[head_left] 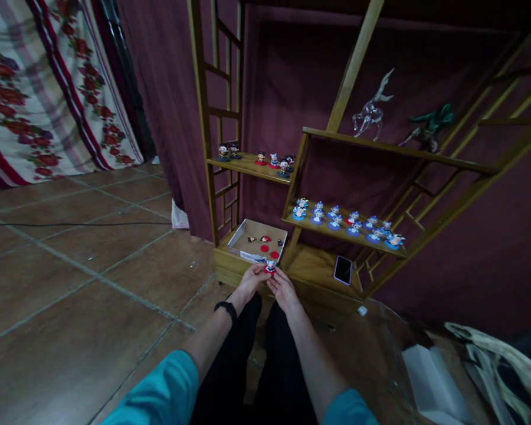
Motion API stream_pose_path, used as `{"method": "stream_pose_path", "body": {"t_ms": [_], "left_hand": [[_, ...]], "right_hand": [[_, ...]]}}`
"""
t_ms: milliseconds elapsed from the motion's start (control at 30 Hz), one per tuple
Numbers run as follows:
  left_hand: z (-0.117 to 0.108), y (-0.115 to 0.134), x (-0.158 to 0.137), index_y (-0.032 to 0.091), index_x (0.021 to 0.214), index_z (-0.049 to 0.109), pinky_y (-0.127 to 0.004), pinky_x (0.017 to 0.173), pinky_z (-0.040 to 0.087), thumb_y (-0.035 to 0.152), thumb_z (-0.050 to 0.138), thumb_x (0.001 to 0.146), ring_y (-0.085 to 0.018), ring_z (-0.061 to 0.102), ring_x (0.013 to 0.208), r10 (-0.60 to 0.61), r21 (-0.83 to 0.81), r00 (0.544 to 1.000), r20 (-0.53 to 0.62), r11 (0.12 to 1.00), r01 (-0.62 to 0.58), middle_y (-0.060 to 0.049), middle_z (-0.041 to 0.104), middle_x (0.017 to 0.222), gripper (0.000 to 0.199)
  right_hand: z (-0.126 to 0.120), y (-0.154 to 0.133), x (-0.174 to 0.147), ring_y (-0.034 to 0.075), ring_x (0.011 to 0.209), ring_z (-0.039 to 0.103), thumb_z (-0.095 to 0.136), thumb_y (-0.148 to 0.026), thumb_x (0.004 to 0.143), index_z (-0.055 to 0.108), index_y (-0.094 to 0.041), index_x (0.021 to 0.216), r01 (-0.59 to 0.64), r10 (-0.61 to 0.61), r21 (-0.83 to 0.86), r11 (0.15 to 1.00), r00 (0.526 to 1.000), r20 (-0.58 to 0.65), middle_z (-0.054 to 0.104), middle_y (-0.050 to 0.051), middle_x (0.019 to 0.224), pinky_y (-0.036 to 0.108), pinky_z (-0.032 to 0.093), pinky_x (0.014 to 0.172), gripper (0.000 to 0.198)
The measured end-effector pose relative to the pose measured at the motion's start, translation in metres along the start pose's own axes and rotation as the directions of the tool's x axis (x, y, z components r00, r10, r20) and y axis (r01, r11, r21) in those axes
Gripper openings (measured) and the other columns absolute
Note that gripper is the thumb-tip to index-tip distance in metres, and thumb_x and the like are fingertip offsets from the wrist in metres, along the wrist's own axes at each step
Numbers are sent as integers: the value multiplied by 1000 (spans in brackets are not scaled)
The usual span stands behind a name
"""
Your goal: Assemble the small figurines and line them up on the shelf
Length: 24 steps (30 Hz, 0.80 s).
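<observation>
Between my two hands is a small white-headed figurine (270, 265) on a red base, held just in front of the open cardboard box. My left hand (250, 282) has its fingers closed on the figurine's left side. From the other side, my right hand (283, 288) pinches it with the fingertips. Inside the shallow box (236, 242) on the lowest shelf lie a few dark-and-red figurine pieces (265, 239) and two red round bases, one of them a red disc (275, 255).
Figurines (273, 159) stand on the upper left shelf, and two rows of bluish figurines (335, 222) line the middle shelf. A phone (343, 270) lies at the lower right. Above are a clear horse statuette (371, 112) and a green one (431, 127). A white box (433, 383) sits on the floor.
</observation>
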<state>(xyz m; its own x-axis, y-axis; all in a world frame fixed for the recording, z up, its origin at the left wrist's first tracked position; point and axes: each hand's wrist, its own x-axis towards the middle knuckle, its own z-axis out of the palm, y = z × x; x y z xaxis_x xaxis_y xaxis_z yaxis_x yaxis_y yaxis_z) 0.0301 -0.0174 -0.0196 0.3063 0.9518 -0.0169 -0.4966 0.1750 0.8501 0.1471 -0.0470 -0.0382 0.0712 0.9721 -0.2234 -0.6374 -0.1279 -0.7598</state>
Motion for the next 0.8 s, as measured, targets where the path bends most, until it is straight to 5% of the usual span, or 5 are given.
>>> {"method": "stream_pose_path", "body": {"t_ms": [333,800], "left_hand": [[-8,7,25,13,90,60,-29,76,42,13,78,44,-17,61,76,-38,-22,999,33,999,38,-8,66,86,50],[-28,0,65,14,89,63,-28,74,44,17,78,47,-18,62,78,-101,-5,995,16,995,101,-8,67,87,45]], "right_hand": [[14,-16,8,15,83,62,71,-26,57,60,-23,96,87,-86,-8,996,996,20,66,3,94,27,47,73,41],[12,-11,54,15,73,62,75,-28,51,60,-22,92,52,-52,-36,998,999,-12,65,4,87,30,47,68,45]]}}
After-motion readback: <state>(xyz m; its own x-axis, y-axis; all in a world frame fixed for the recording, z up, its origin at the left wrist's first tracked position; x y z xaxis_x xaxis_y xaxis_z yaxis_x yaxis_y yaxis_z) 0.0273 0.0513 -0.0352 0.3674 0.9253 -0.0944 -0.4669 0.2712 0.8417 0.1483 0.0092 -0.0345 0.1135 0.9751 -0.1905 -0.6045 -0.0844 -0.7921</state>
